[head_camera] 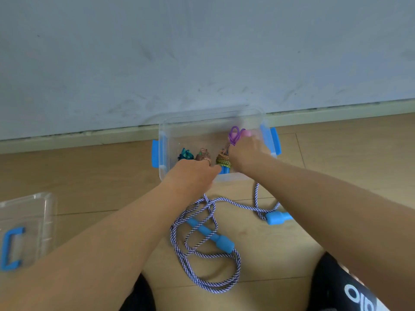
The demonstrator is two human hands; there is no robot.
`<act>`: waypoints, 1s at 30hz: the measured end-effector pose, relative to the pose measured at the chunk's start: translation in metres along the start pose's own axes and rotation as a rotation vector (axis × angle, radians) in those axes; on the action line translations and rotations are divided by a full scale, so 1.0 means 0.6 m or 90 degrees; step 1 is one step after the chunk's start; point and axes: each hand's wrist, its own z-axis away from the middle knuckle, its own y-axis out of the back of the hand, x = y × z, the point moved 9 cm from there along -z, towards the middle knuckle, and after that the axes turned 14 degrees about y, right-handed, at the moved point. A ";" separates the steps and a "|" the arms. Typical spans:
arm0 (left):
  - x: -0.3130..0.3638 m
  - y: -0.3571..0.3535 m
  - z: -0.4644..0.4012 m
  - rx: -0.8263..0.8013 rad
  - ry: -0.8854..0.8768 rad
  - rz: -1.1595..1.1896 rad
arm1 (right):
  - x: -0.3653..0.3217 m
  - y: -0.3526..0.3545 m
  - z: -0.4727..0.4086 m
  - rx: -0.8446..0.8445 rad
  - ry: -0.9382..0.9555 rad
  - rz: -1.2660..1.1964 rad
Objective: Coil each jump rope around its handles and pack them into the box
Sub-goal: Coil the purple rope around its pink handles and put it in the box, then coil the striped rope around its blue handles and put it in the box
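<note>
Jump ropes are partly packed, by the look of it: the clear box (164, 140) with blue latches is sitting open on the floor against the wall, and several coiled bundles are already standing inside it. One rope is lying uncoiled, a purple-and-white striped rope (203, 259) sprawling in loose loops on the floor just in front of the box, with its two blue handles (212, 235) (277, 217) lying well apart. That one seems to be the work remaining, along with closing the box.

Both arms are reaching into the box. The right hand (244, 153) is curling around a purple bundle (234, 134) with a pink handle end, apparently seating it near the right wall. The left hand (193, 173) is resting knuckles-up at the near edge; whether it is gripping anything I cannot tell. Beside it are sitting a teal bundle (185, 154), a brownish bundle (202, 155) and a yellow-green bundle (222, 160).

The floor (89, 176) is showing pale wood planks, meeting a scuffed grey wall (202, 52) at a light skirting board. The box's clear lid (27, 230), with a blue handle, is lying off to the left.
</note>
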 end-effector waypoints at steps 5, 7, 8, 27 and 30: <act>0.011 0.033 0.054 0.223 0.004 -0.008 | 0.034 0.087 0.090 0.323 -0.019 -0.109; 0.046 0.039 0.090 0.233 -0.093 0.048 | 0.077 0.073 0.141 0.381 -0.083 -0.213; 0.066 0.024 0.104 0.186 -0.127 0.079 | 0.100 0.054 0.165 0.394 -0.127 -0.253; 0.172 -0.201 0.106 -0.096 -0.037 -0.005 | 0.142 -0.278 0.252 -0.209 -0.066 -0.169; 0.147 -0.165 0.104 -0.131 0.026 0.176 | 0.107 -0.274 0.272 -0.273 -0.181 -0.556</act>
